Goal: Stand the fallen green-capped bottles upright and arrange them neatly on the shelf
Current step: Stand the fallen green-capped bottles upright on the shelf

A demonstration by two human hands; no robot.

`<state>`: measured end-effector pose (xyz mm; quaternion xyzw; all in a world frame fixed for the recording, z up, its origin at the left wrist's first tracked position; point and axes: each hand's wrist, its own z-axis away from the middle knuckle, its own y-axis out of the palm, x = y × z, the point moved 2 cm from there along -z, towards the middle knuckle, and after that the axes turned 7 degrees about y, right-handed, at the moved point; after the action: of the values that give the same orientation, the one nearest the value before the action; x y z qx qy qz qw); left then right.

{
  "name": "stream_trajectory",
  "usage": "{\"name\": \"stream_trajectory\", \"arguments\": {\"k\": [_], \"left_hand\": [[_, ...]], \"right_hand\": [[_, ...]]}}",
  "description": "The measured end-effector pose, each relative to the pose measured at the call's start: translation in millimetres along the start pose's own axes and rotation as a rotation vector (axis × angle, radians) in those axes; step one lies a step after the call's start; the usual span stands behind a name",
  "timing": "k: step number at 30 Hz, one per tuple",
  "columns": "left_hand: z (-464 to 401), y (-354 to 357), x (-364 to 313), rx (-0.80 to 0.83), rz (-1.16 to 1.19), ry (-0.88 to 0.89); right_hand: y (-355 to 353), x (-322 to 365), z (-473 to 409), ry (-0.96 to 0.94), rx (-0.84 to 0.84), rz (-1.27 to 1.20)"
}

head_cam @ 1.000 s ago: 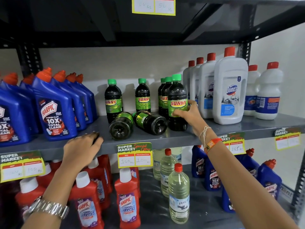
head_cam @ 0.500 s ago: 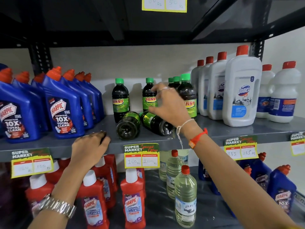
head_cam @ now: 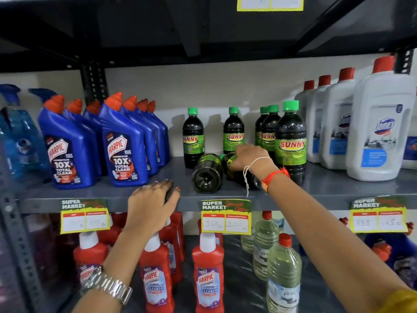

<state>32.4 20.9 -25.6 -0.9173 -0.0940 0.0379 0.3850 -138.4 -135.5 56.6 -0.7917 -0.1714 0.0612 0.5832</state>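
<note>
Two green-capped dark Sunny bottles lie on their sides on the grey shelf point(head_cam: 338, 188), bottoms toward me. The left fallen bottle point(head_cam: 207, 173) lies free. My right hand point(head_cam: 250, 157) is curled over the right fallen bottle point(head_cam: 233, 171) near its neck, and my wrist hides most of its body. Behind them stand upright Sunny bottles: one at the back left point(head_cam: 193, 137), one at the back middle point(head_cam: 233, 133), and a row on the right with the front bottle point(head_cam: 291, 143) nearest me. My left hand point(head_cam: 153, 199) rests on the shelf's front edge, holding nothing.
Blue Harpic bottles point(head_cam: 121, 152) crowd the shelf's left, and white Domex bottles point(head_cam: 381, 132) fill the right. Price tags point(head_cam: 225, 216) hang from the front edge. On the lower shelf stand red Harpic bottles point(head_cam: 208, 272) and clear bottles point(head_cam: 283, 274). An upper shelf hangs close overhead.
My right hand left the front upright bottle, swung left and came down onto the right fallen bottle. My view shifted right to left; the left hand stayed on the shelf edge.
</note>
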Motion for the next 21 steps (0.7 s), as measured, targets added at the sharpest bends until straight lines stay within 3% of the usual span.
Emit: {"name": "stream_trajectory", "arguments": {"k": [4, 10, 14, 21], "left_hand": [[0, -1, -1, 0.001, -0.015, 0.013], [0, -2, -1, 0.005, -0.034, 0.003], [0, -2, -1, 0.003, -0.025, 0.003], [1, -2, -2, -0.011, -0.008, -0.013]], "right_hand": [[-2, -8, 2, -0.005, -0.048, -0.196], [-17, -13, 7, -0.012, -0.448, -0.816], [-22, -16, 8, -0.017, -0.426, -1.087], [7, -17, 21, -0.101, -0.306, -1.178]]}}
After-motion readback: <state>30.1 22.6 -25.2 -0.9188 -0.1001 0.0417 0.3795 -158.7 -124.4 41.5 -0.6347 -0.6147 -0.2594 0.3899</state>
